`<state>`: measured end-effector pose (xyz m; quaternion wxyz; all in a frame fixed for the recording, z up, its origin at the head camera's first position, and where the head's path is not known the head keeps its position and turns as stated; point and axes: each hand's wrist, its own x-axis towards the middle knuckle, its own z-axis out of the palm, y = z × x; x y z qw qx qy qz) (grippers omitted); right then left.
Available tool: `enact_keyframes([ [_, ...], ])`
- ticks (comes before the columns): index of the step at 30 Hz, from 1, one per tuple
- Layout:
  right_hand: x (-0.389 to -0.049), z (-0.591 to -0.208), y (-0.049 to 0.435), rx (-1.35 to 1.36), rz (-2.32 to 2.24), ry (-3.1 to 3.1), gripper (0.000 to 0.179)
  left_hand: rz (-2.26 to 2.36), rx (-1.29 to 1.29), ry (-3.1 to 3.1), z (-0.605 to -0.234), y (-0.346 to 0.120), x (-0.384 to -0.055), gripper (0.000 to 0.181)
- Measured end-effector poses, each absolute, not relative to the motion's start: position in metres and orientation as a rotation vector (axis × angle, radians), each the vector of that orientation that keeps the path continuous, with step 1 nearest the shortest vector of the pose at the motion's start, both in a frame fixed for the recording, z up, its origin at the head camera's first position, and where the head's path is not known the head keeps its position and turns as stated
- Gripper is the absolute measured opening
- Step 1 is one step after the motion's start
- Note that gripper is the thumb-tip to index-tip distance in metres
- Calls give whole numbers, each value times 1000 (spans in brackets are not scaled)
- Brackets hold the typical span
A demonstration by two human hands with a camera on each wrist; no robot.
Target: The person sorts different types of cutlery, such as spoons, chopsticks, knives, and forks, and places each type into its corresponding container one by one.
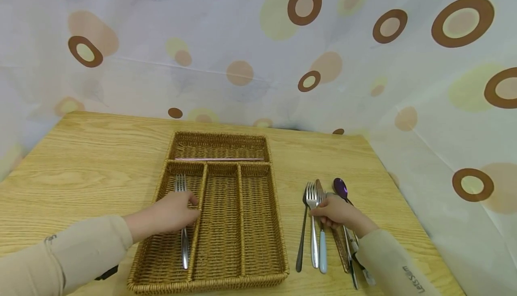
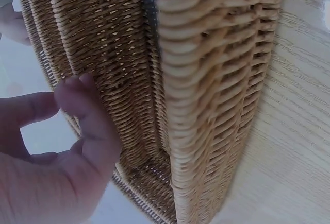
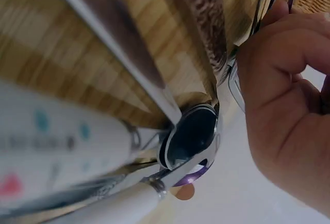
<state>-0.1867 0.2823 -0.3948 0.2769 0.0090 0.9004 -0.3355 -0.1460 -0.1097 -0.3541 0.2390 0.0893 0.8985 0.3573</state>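
My left hand (image 1: pixel 175 211) is over the left compartment of a wicker cutlery tray (image 1: pixel 280 242), above a silver fork (image 1: pixel 185 253) lying there. In the left wrist view that hand's fingers are loosely bent, with nothing between them. To the right of the tray, my right hand (image 1: pixel 337 211) pinches the neck of another silver fork (image 1: pixel 314 242) on the table, its tines pointing away. The right wrist view shows part of the right hand (image 3: pixel 289 85), its fingertips partly hidden. Close by lie a fork with a light blue handle (image 1: pixel 323 253) and a thin dark utensil (image 1: pixel 300 255).
Right of the forks lie a brown textured knife (image 1: pixel 342 249), a purple spoon (image 1: pixel 340 187) and other cutlery, partly under the right arm. A thin pinkish stick (image 1: pixel 218 159) lies in the tray's back compartment. Behind the wooden table (image 1: pixel 101 152) hangs a patterned sheet (image 1: pixel 226 31).
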Motion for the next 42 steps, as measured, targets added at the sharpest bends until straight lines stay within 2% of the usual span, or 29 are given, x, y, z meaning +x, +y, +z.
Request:
enact_keyframes([
  [13, -194, -375, 287, -62, -1091, 2229, 24, 1040, 275, 2582, -339, -110, -147, 26],
  [17, -197, -371, 286, -70, -1133, 2171, 25, 1086, 276, 2560, -339, -108, -148, 23],
  [31, -203, -347, 254, -228, -1137, 2077, 33, 1263, 220, 2327, -339, -96, -145, 19],
  [38, -202, -337, 235, -234, -1160, 2050, 32, 1404, 208, 2106, -340, -93, -145, 27],
  [42, -200, -333, 224, -260, -1157, 2048, 32, 1388, 214, 2124, -339, -89, -144, 22],
])
